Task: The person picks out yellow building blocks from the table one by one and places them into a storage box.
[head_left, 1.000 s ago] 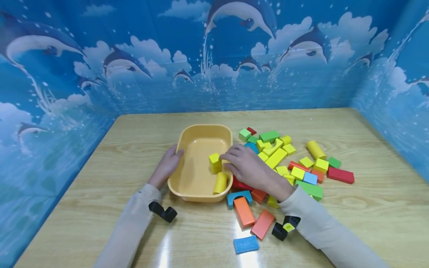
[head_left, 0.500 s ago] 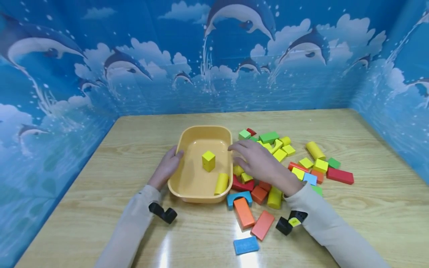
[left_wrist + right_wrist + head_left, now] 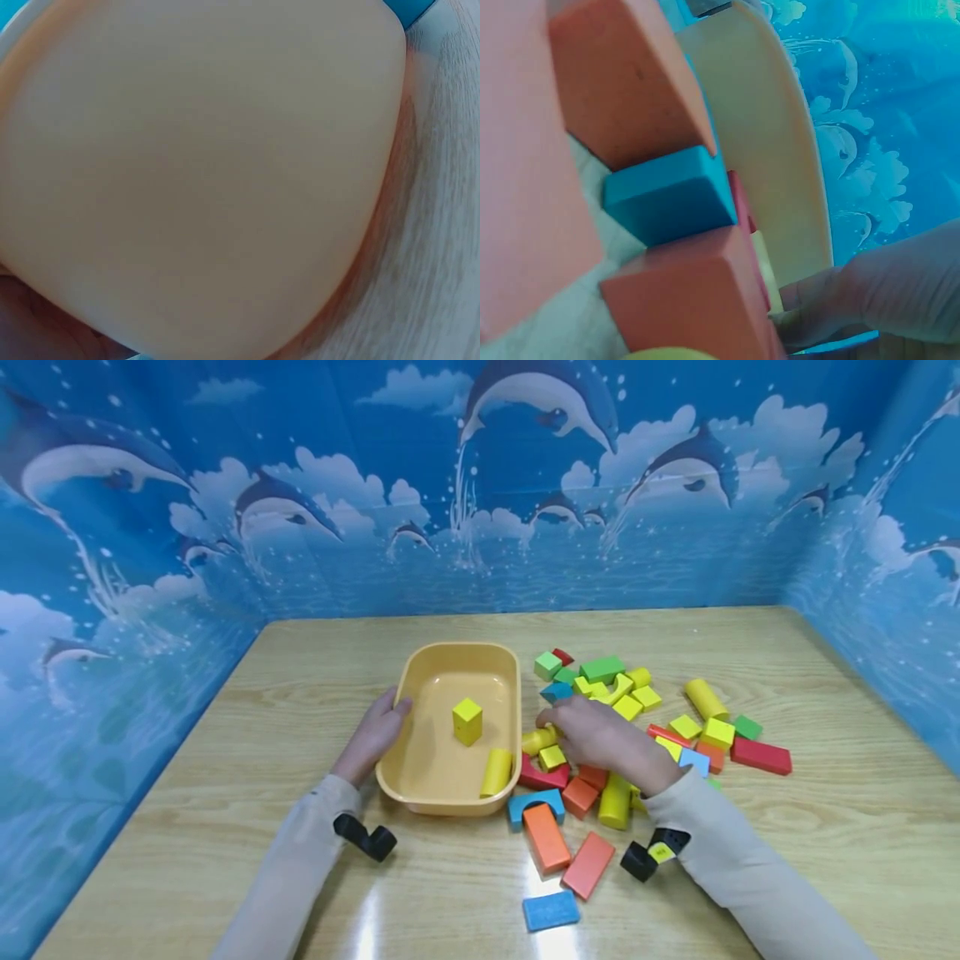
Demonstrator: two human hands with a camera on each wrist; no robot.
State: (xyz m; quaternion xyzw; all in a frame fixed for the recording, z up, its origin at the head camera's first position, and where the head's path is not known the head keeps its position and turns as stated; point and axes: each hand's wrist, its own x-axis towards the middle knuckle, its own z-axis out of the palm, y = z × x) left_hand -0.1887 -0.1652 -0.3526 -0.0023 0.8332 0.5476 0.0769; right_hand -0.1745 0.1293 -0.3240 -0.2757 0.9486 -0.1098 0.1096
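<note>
1. Block [image 3: 467, 722], yellow and cuboid, stands in the tan tray [image 3: 427, 752] near a yellow cylinder [image 3: 496, 772]; a second ago the right hand [image 3: 602, 737] was at it.
2. That hand has moved over the block pile [image 3: 627, 707], palm down, fingers bent (whether gripping anything, I cannot tell).
3. Left hand [image 3: 372, 733] grips the tray's left rim, thumb inside.

Your head view is bright and evenly lit, with the blocks [image 3: 603, 669] mostly crisp. White glare streaks the near part of your worktop [image 3: 330, 693], and a soft shadow lies beside your left sleeve [image 3: 281, 868]. In your left wrist view the light is dim, and the tray [image 3: 210, 172] nearly fills the frame as a smooth, defocused expanse. Your right wrist view looks hazy, its left edge a pink blur, while the backdrop [image 3: 915, 82] glows brightest at the upper right.
</note>
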